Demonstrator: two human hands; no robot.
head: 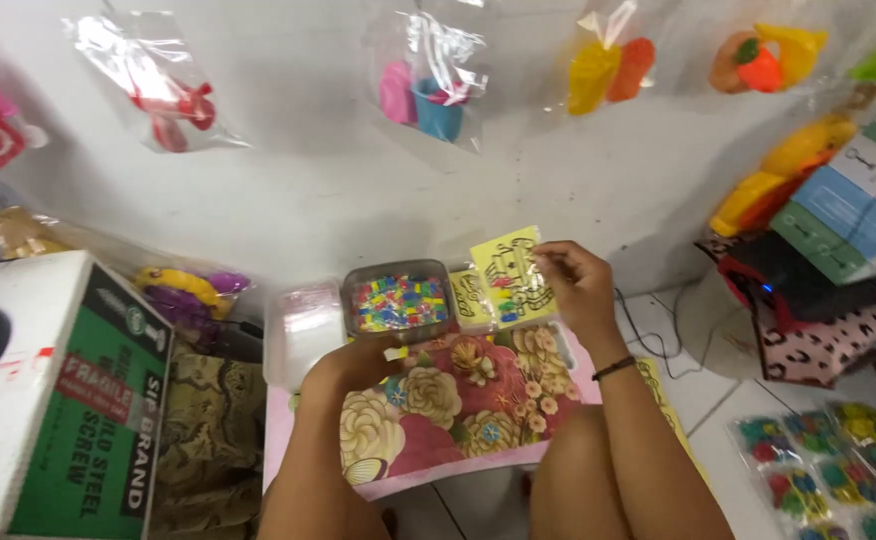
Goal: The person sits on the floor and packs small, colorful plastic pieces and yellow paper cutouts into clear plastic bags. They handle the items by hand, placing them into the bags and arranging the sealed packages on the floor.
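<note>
Where the two hands meet at the middle of the view, the right hand [578, 290] holds up a small yellow card printed with a dark outline figure partly filled by coloured squares [511, 275], its fingers [548, 258] pinched closed on the card's upper right edge. The card stands tilted above the far edge of a pink cloth patterned with cream and gold flowers [458, 400], just to the right of a clear rectangular plastic tub filled with small multicoloured beads [398, 300]. A second yellow card of the same kind [470, 295] lies between the tub and the held card. The left hand [353, 365] rests on the cloth directly in front of the tub, fingers curled closed around a tiny pale yellow piece [396, 353]. A black band [613, 368] circles the right wrist. Left of the tub sits a translucent white plastic lid or container [303, 330]. Further left stands a green and white cardboard box [68, 400], with a bag of yellow and purple plastic toys [183, 290] behind it. On the white wall [308, 190] hang clear bags of toys: a red one [173, 105], a pink and blue one [423, 95], a yellow and orange one [608, 70]. On the tiled floor at lower right lie clear packets of coloured beads [838, 465].
</note>
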